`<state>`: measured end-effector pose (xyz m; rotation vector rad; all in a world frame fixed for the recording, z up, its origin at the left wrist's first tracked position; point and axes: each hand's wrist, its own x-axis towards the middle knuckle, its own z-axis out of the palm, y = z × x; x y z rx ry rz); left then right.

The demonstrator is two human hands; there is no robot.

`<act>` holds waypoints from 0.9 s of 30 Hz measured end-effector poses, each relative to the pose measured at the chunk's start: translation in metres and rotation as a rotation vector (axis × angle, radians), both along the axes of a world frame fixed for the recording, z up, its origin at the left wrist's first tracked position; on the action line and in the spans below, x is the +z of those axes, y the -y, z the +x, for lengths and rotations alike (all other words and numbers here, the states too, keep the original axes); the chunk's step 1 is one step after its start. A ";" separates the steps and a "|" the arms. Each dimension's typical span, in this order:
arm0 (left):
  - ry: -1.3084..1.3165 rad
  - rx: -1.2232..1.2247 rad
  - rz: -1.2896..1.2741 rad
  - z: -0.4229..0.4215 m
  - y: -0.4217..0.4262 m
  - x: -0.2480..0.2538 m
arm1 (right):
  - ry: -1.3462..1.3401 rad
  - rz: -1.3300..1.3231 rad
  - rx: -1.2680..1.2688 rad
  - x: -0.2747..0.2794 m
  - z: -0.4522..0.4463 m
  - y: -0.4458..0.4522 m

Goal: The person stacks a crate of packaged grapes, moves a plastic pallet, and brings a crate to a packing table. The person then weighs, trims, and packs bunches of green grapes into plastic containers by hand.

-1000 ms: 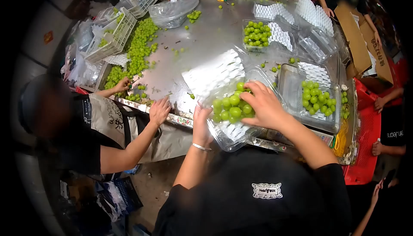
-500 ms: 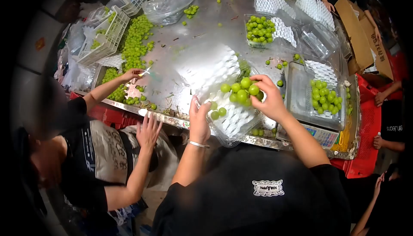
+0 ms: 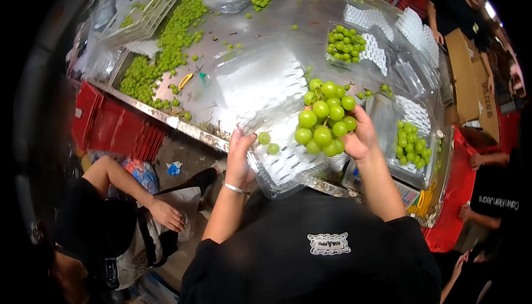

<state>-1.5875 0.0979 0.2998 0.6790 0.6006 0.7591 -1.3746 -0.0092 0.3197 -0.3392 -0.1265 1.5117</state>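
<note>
My left hand (image 3: pixel 241 157) grips the side of a clear plastic clamshell box (image 3: pixel 275 191), tilted over the table's near edge. White foam netting (image 3: pixel 285 162) lines it, and two loose green grapes (image 3: pixel 269 143) show near my left thumb. A bunch of green grapes (image 3: pixel 326 118) is in my right hand (image 3: pixel 363 138), raised above the box, with my fingers partly hidden behind the fruit. Beyond the box, its clear lid (image 3: pixel 257 54) stands open with foam over it.
Grapes are heaped (image 3: pixel 177 43) along the table's left side, near white crates (image 3: pixel 141 18). Scissors (image 3: pixel 185 80) lie on the metal table (image 3: pixel 221 27). Filled boxes (image 3: pixel 344 46), a scale (image 3: pixel 407 196) and a cardboard box (image 3: pixel 468 77) are rightward. A co-worker (image 3: pixel 138 210) is at left.
My right hand has turned and lifted the bunch, so more grapes show. The co-worker at left has let go of the scissors and moved back from the table. The view has shifted.
</note>
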 end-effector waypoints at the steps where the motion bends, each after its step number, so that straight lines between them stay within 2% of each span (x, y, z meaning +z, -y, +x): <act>1: 0.009 0.039 0.011 -0.003 0.003 0.001 | -0.012 0.022 0.063 0.007 -0.005 -0.003; 6: 0.009 0.130 0.007 -0.031 0.014 -0.005 | 0.014 0.093 0.135 0.004 -0.023 -0.013; 8: -0.028 0.181 0.023 -0.039 0.019 -0.001 | 0.198 0.100 0.059 -0.005 -0.030 -0.018; 14: -0.055 0.259 0.028 -0.063 0.009 0.000 | 0.226 0.127 0.057 -0.003 -0.051 -0.040; 19: -0.010 0.218 0.048 -0.093 -0.042 -0.013 | 0.272 0.171 0.070 0.002 -0.082 -0.086; 21: 0.038 0.207 0.030 -0.110 -0.071 -0.020 | 0.233 0.059 0.071 -0.001 -0.099 -0.112; 23: 0.043 0.216 0.032 -0.133 -0.101 -0.022 | 0.233 0.086 0.088 0.000 -0.121 -0.145; 25: 0.042 0.300 0.065 -0.170 -0.136 -0.027 | 0.091 0.033 0.151 0.004 -0.150 -0.182; 27: -0.001 0.359 0.069 -0.218 -0.165 -0.021 | 0.072 0.087 0.199 0.010 -0.176 -0.219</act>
